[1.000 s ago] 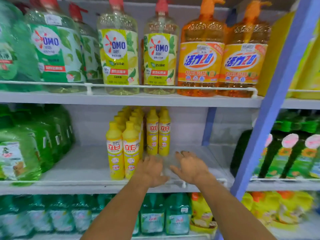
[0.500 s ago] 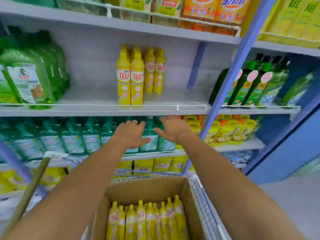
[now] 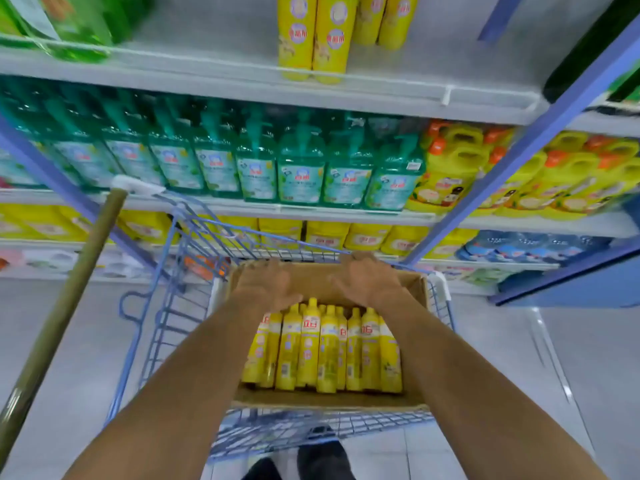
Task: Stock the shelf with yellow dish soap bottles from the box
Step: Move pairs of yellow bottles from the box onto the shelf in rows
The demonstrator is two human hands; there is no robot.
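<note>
An open cardboard box (image 3: 414,289) sits in a blue wire cart and holds several yellow dish soap bottles (image 3: 325,348) lying side by side, caps pointing away from me. My left hand (image 3: 266,284) and my right hand (image 3: 367,280) hover over the far end of the box, just above the bottle caps. Both have spread, relaxed fingers and hold nothing. At the top of the view, more yellow dish soap bottles (image 3: 313,36) stand on the white shelf (image 3: 173,77).
The blue wire cart (image 3: 162,306) stands against the shelving. A wooden pole (image 3: 59,323) leans at the left. Teal pump bottles (image 3: 301,168) and yellow jugs (image 3: 450,168) fill the lower shelf. A blue upright (image 3: 540,133) crosses at the right. My shoes (image 3: 322,459) show below.
My view has tilted down from the shelf to the cart. Both hands have dropped from the shelf edge to just above the bottles in the box, still holding nothing.
</note>
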